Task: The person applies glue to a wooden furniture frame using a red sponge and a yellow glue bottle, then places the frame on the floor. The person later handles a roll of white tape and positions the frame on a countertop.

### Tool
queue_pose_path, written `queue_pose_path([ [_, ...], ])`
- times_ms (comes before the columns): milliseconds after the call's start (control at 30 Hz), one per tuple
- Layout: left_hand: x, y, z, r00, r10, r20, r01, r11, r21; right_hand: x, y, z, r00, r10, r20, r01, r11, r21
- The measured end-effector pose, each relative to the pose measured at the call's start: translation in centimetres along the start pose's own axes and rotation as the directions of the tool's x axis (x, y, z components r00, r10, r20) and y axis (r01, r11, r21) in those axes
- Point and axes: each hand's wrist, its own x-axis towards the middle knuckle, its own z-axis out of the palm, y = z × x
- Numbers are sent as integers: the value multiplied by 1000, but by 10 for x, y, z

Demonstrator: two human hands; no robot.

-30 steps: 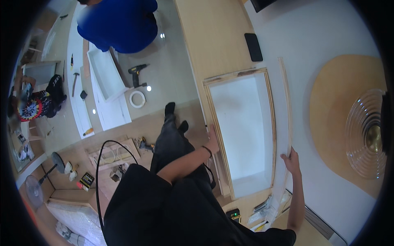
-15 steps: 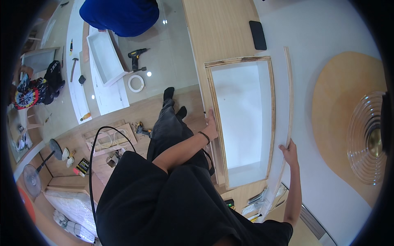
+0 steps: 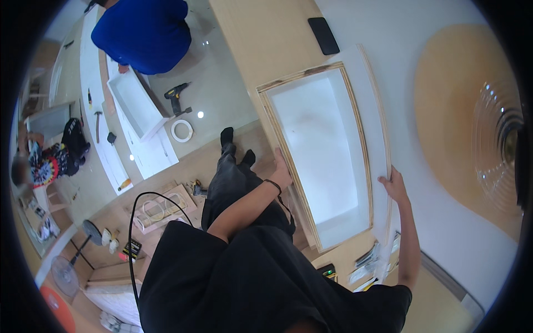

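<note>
An open white-lined plywood box (image 3: pixel 319 144) with bare layered edges lies lengthwise on a wood-topped bench. My left hand (image 3: pixel 282 171) rests against its left outer side, fingers stretched along the wood and partly hidden. To the right of the box, a long narrow white board (image 3: pixel 382 119) with a plywood-coloured edge runs nearly parallel to it, a small gap apart. My right hand (image 3: pixel 395 186) grips this board near its lower part, thumb on the box-facing side.
A black phone (image 3: pixel 323 36) lies beyond the box. At the far left, a person in a blue shirt (image 3: pixel 143 36) bends over another white box (image 3: pixel 136 105). A cordless drill (image 3: pixel 176 98), tape roll (image 3: pixel 182 131) and hammer (image 3: pixel 98 125) lie on the floor. A round ribbed light fixture (image 3: pixel 505 147) is at right.
My view has turned, so the whole scene sits tilted. Both hands keep about the same places on the box and board. The person in blue shows more of the back and a hand at their box.
</note>
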Motion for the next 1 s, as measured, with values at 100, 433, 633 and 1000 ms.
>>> queue_pose_path([
  [100,-13,5,6,1000,22,-6,-21,995,100,5,8,9,1000,22,-12,-22,1000,9],
  [433,-17,9,-2,1000,2,18,-5,984,180,2,-10,3,996,85,3,-85,996,-28],
  [633,-52,16,-25,448,842,299,-545,-8,839,-13,-27,2,987,4,-158,-26,991,-133],
  [1000,4,102,95,766,-47,641,-149,-983,107,-31,-111,137,808,198,-555,241,748,618],
])
